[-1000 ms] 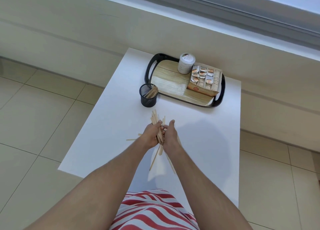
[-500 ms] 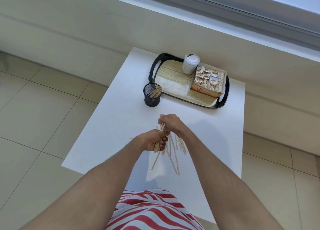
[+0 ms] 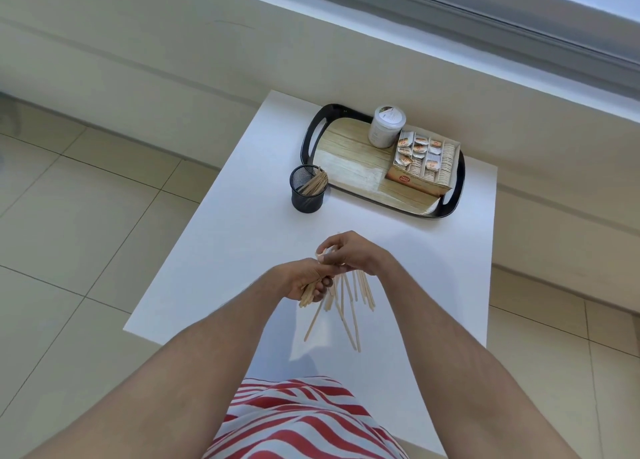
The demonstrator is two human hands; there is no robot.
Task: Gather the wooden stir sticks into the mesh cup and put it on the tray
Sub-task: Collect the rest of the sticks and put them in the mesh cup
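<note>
Left hand (image 3: 308, 280) clamps a bundle of wooden stir sticks (image 3: 346, 299), right hand (image 3: 349, 252) pinching their tops just beyond, best squared up before heading forward-left to the mesh cup (image 3: 307, 189) beside the tray (image 3: 311, 136).

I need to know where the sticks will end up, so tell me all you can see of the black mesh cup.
The mesh cup is a small round black holder of what looks like wire mesh, open at the top. It stands upright on the white table, just off the near-left corner of the tray, not on it. A bundle of wooden stir sticks already leans inside against its right rim. Neither hand touches it.
</note>
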